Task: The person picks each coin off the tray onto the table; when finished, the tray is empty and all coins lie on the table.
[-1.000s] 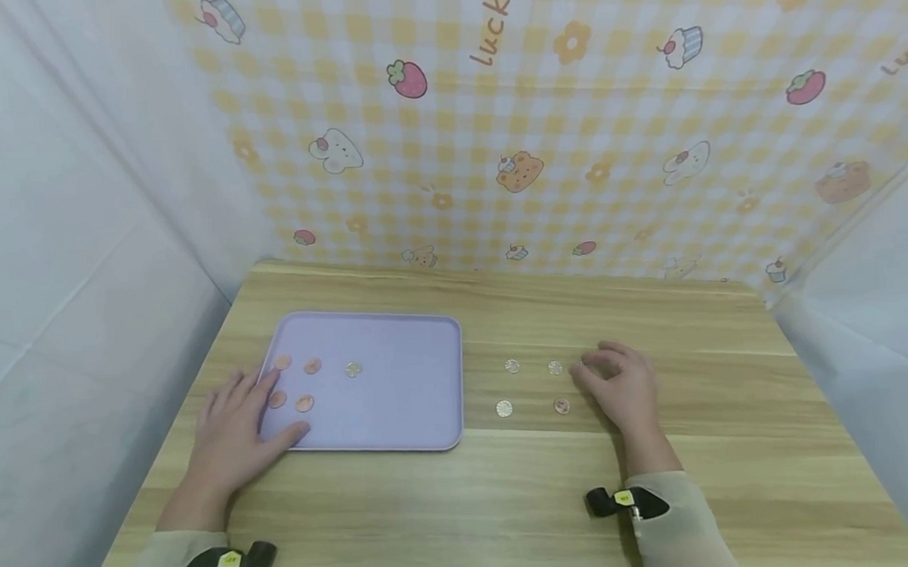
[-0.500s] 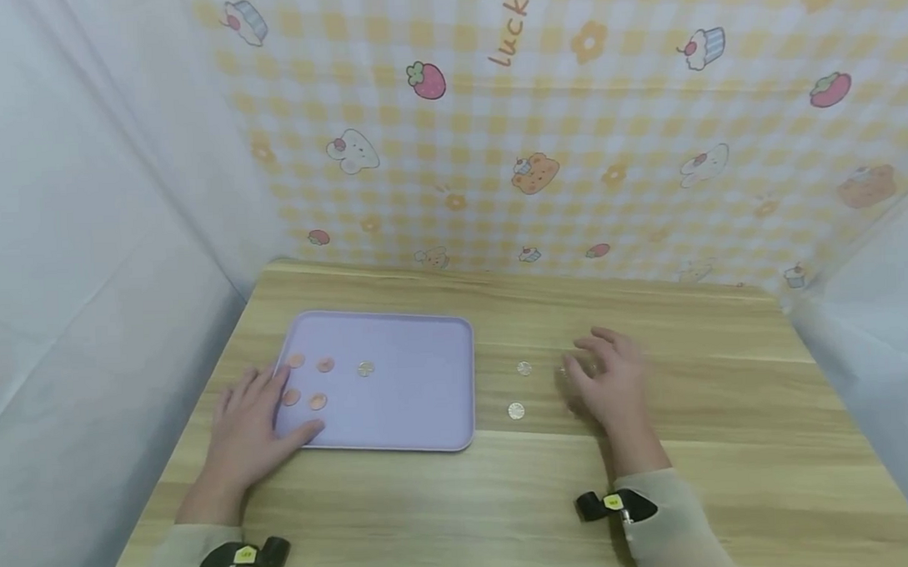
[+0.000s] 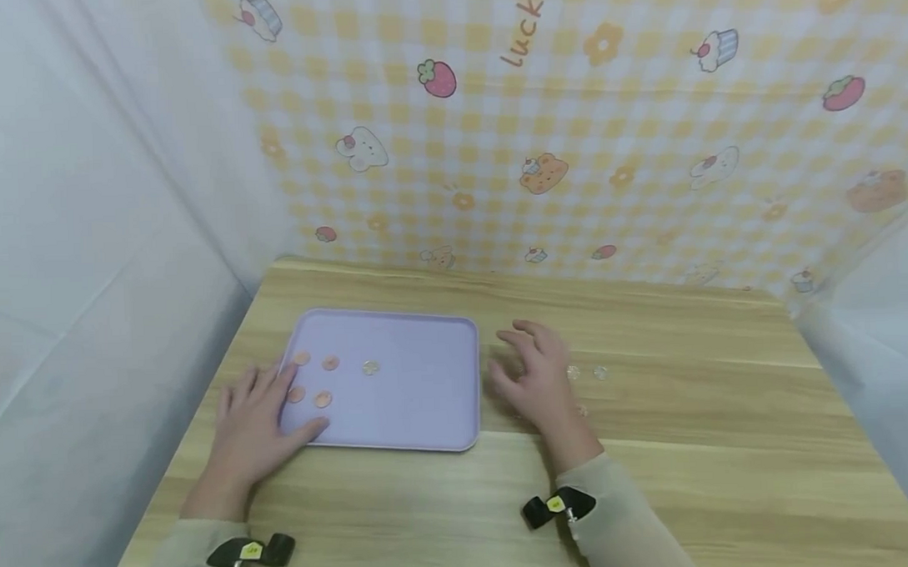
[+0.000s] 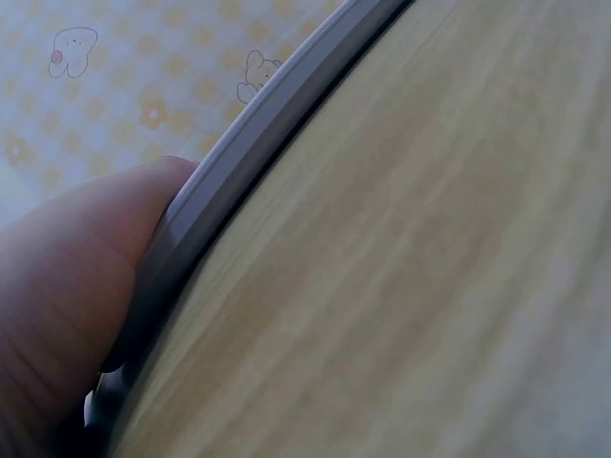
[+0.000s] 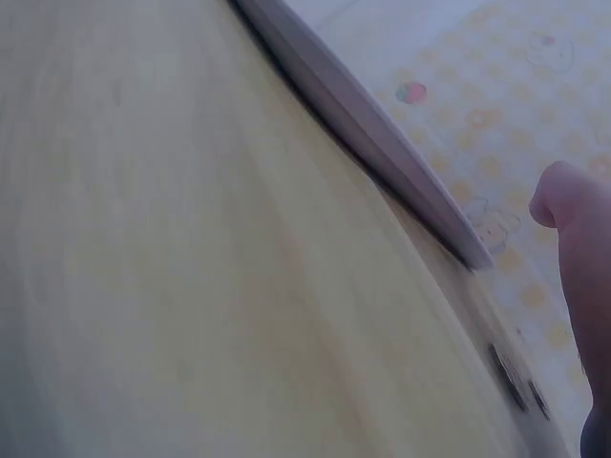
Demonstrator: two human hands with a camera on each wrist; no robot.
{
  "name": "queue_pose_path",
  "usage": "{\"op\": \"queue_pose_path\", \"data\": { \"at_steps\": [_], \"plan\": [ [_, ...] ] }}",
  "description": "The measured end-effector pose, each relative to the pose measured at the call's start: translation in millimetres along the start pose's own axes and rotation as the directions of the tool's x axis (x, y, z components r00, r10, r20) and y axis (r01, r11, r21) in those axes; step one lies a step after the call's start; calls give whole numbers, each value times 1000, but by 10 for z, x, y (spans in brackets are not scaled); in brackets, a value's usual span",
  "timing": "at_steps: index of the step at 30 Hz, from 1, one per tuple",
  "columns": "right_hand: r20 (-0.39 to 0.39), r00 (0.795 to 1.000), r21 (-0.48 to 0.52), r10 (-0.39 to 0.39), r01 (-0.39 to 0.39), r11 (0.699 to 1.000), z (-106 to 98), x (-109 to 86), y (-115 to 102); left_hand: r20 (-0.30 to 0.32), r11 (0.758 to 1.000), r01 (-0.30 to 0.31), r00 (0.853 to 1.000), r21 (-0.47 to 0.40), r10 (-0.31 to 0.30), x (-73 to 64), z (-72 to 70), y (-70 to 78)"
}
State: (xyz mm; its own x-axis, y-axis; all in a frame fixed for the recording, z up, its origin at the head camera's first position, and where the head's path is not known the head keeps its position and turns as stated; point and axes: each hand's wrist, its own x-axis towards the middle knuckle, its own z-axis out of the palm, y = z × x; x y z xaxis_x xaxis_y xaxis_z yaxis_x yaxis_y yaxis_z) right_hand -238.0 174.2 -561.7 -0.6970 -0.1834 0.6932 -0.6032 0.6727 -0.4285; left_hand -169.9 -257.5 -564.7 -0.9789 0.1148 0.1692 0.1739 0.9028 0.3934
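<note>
My left hand (image 3: 258, 428) lies at the left end of a lilac tray (image 3: 421, 410), its fingers along the rim and its thumb over the front corner. In the left wrist view the thumb (image 4: 86, 258) overlaps the tray's side. Inside the tray are several copper-coloured coins (image 3: 323, 399) and one pale coin (image 3: 370, 367). Just right of the tray, my right hand (image 3: 536, 381) hovers low with fingers loosely bent and spread; nothing shows between them. It mostly hides two coins below it. Two thin dark coin edges (image 5: 506, 377) show near its thumb (image 5: 578, 229) in the right wrist view.
Right of my right hand lie two pale coins (image 3: 601, 372) and a copper-tinted coin (image 3: 582, 411), partly covered by the wrist. A wood-grain table (image 3: 402, 510) bears everything, with a yellow checked cloth (image 3: 486, 132) hanging behind.
My right hand has moved left from the right-hand coins toward the tray, uncovering those coins. The left hand stays on the tray. The head view has shifted slightly.
</note>
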Motion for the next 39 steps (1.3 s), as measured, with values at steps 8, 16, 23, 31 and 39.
{"op": "queue_pose_path", "data": {
  "at_steps": [8, 16, 23, 31, 39],
  "plan": [
    [35, 991, -24, -128, 129, 991, 217, 110, -319, 5, 1000, 17, 1000, -3, -17, -62, -32, 48],
    [139, 969, -40, -204, 211, 977, 533, 200, -701, -15, 1000, 12, 1000, -10, -12, -62, -29, 33],
    [217, 972, -60, -94, 109, 992, 695, 267, -899, -17, 1000, 0, 1000, -6, 0, -52, -24, 38],
    [303, 953, -34, -1, 12, 999, 902, 331, -1090, -12, 1000, -2, 1000, -5, 2, 8, -53, 26],
    [478, 874, -105, 86, -40, 994, 1009, 336, -1199, 1, 1000, -11, 1000, -10, 11, 32, -74, -2]
  ]
}}
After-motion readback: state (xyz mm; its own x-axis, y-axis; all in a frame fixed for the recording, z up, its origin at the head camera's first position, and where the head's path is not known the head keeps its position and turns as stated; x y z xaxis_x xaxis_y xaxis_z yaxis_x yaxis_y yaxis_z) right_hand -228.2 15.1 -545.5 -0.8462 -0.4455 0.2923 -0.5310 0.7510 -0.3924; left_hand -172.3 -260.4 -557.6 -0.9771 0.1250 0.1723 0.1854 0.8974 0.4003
